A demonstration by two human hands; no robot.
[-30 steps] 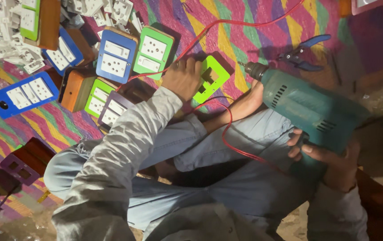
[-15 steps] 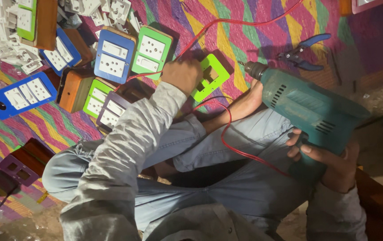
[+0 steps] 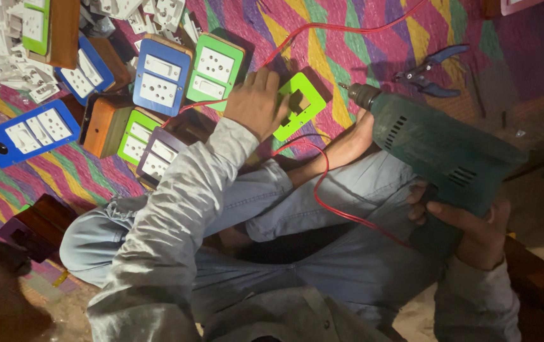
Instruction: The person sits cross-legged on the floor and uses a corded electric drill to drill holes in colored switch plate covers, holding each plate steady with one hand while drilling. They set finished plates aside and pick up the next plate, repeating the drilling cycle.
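Hands at work: left hand (image 3: 256, 101) presses down on the bright green switch plate (image 3: 302, 104) at frame centre, while right hand (image 3: 474, 231) grips the teal electric drill (image 3: 440, 152), lower right.

the drill (image 3: 440, 149) is dark green. the plate (image 3: 302, 105) with holes is bright green. the wire (image 3: 332, 202) is red. the mat (image 3: 360, 47) has pink, yellow, green and purple zigzags. the pliers (image 3: 430, 71) have blue handles. the trousers (image 3: 322, 215) are light blue.

Head view, steeply down, close
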